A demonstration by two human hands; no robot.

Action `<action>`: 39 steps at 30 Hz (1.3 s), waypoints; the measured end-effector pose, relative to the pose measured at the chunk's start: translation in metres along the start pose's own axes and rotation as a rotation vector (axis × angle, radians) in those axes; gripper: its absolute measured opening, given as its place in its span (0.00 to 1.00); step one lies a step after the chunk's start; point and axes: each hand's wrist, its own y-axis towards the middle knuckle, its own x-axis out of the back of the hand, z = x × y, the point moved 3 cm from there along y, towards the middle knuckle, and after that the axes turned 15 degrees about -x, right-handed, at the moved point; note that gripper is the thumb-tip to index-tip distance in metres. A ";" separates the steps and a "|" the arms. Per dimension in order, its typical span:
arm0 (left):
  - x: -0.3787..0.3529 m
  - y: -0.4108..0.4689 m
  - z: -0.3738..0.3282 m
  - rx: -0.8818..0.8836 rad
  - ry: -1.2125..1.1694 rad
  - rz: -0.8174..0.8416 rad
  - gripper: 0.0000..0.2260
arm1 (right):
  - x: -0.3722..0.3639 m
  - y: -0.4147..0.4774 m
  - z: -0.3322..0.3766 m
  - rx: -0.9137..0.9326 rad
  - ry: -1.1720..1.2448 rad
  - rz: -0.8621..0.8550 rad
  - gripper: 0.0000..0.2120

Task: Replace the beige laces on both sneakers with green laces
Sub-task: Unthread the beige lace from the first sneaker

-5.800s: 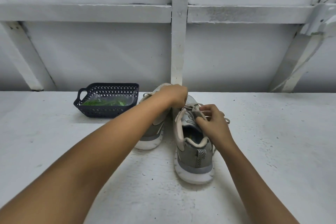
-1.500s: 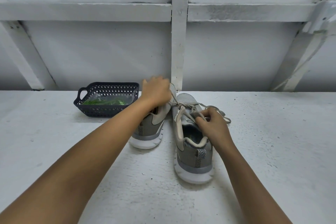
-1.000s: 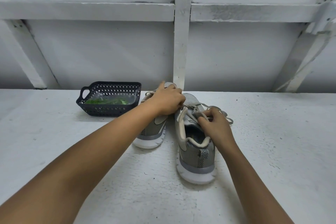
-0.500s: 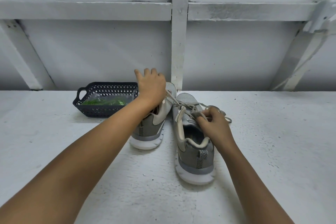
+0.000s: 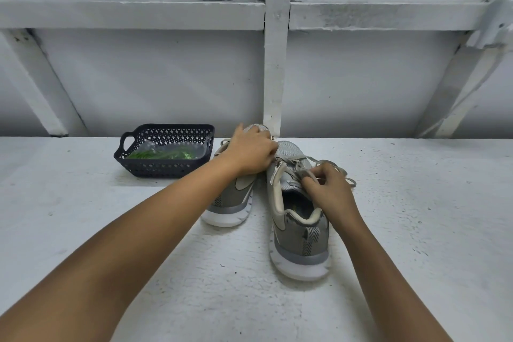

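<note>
Two grey sneakers stand side by side, toes away from me. The right sneaker [image 5: 301,241] is nearer; its beige lace [image 5: 319,159] lies loose over the toe and trails to the right. My right hand [image 5: 329,189] pinches the tongue and lace at the top of that shoe. My left hand [image 5: 254,151] is curled over the gap between the shoes, pinching the lace at the right sneaker's left eyelets. It covers much of the left sneaker [image 5: 231,200]. Green laces [image 5: 161,153] lie in a clear bag inside a dark basket [image 5: 166,166].
The basket stands at the back left of the white rough surface [image 5: 416,230], just left of the left sneaker. A white wall with wooden battens [image 5: 276,64] rises right behind the shoes.
My left hand, raised and pulling a lace strand up to the left half a second ago, has come back down to the right sneaker's eyelets. My right hand has stayed on the tongue.
</note>
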 end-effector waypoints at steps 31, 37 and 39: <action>-0.014 -0.064 -0.089 0.591 -1.308 -0.442 0.21 | 0.005 0.070 0.027 0.170 -0.419 0.094 0.10; -0.014 -0.067 -0.093 0.615 -1.384 -0.527 0.21 | -0.002 0.071 0.032 0.141 -0.494 0.084 0.09; -0.014 -0.067 -0.093 0.608 -1.383 -0.534 0.20 | -0.005 0.071 0.033 0.166 -0.485 0.079 0.09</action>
